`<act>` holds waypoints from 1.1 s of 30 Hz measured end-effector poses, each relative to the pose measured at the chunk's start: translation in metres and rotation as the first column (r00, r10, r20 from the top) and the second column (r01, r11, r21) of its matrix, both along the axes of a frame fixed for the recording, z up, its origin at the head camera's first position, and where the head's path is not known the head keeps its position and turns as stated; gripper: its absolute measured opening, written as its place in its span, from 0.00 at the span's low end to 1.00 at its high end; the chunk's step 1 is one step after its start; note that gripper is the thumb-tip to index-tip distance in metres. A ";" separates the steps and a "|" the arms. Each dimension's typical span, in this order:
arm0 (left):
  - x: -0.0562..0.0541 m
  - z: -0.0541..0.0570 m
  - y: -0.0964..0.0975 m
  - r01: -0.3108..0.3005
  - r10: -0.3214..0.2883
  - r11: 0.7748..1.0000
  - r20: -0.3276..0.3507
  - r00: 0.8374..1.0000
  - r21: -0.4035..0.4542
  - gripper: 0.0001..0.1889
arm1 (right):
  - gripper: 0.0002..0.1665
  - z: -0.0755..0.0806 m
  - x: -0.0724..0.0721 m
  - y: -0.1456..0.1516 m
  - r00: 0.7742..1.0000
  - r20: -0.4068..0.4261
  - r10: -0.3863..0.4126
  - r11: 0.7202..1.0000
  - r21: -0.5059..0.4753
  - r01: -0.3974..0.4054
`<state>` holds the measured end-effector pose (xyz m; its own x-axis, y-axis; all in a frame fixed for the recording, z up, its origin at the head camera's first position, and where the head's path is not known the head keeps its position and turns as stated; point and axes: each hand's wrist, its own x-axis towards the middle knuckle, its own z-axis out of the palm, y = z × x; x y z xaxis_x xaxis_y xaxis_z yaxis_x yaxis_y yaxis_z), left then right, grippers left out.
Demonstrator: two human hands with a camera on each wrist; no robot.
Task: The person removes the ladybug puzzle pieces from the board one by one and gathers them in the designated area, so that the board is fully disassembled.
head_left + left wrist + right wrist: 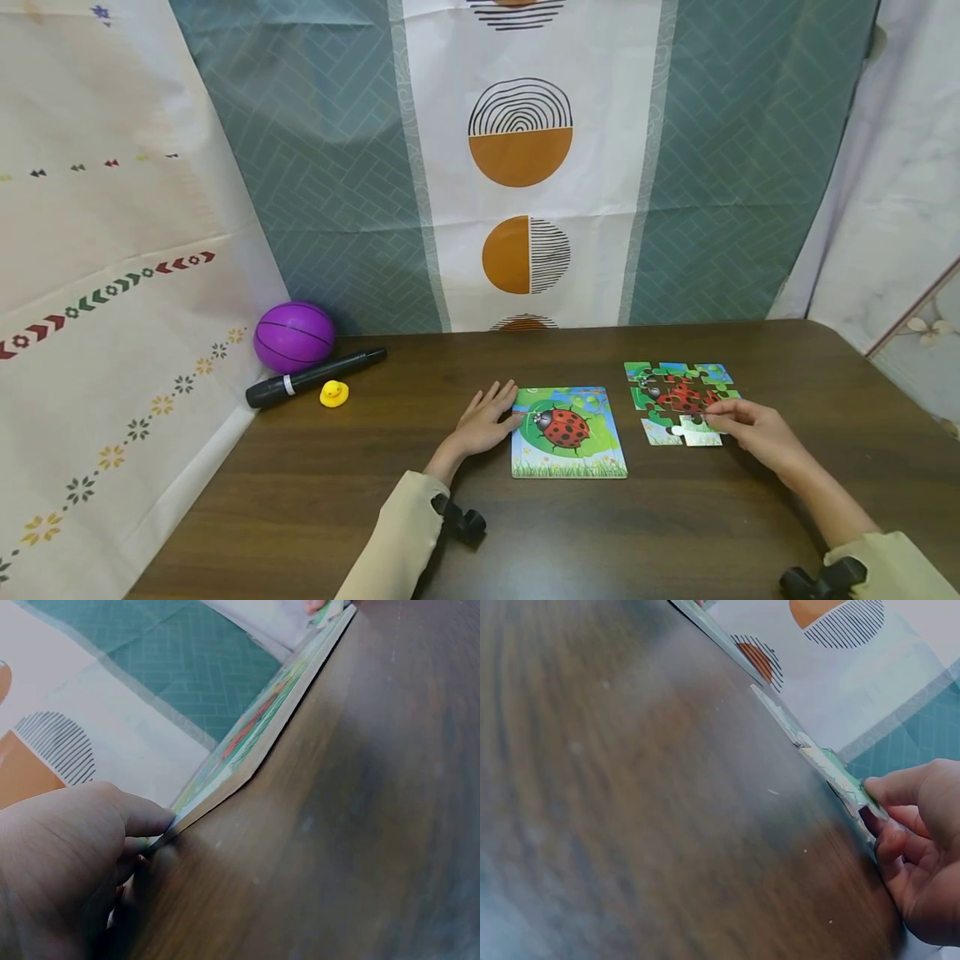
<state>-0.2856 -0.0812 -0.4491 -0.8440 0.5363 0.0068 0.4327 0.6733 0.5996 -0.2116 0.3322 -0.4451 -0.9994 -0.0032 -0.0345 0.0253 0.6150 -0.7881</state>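
Note:
A square ladybug picture board [588, 454] lies flat near the middle of the table. My left hand [480, 423] rests at its left side with fingers spread, the thumb touching the board's edge. Farther right, several ladybug jigsaw pieces [660, 435] are laid out in a square, with small gaps between some of them. At the lower right corner of that square, my right hand [761, 433] pinches a pale green puzzle piece [703, 435] between thumb and fingers. In the right wrist view the thumb lies on top of this piece [844, 780], with curled fingers at its edge.
On the left of the brown table [300, 500] sit a purple ball [294, 337], a black cylindrical stick [322, 377] with a white band, and a yellow rubber duck [333, 393]. Patterned curtains [360, 167] hang behind the table's far edge.

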 end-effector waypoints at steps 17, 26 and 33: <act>-0.001 -0.003 -0.002 -0.011 0.011 1.000 0.002 1.000 0.014 0.32 | 0.18 -0.005 -0.004 -0.008 0.983 -0.184 -0.013 0.977 0.205 0.052; 0.001 -0.002 -0.001 -0.014 0.014 1.000 0.012 1.000 0.012 0.32 | 0.19 -0.005 -0.003 -0.008 0.985 -0.171 -0.022 0.979 0.197 0.056; 0.000 -0.001 0.000 -0.010 0.010 1.000 0.008 1.000 0.003 0.32 | 0.17 -0.006 -0.003 -0.007 0.981 -0.194 -0.026 0.978 0.196 0.064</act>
<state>-0.2859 -0.0810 -0.4504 -0.8496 0.5274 0.0022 0.4211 0.6757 0.6051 -0.2147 0.3249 -0.4512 -0.9866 0.0297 0.1602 -0.0813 0.7625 -0.6418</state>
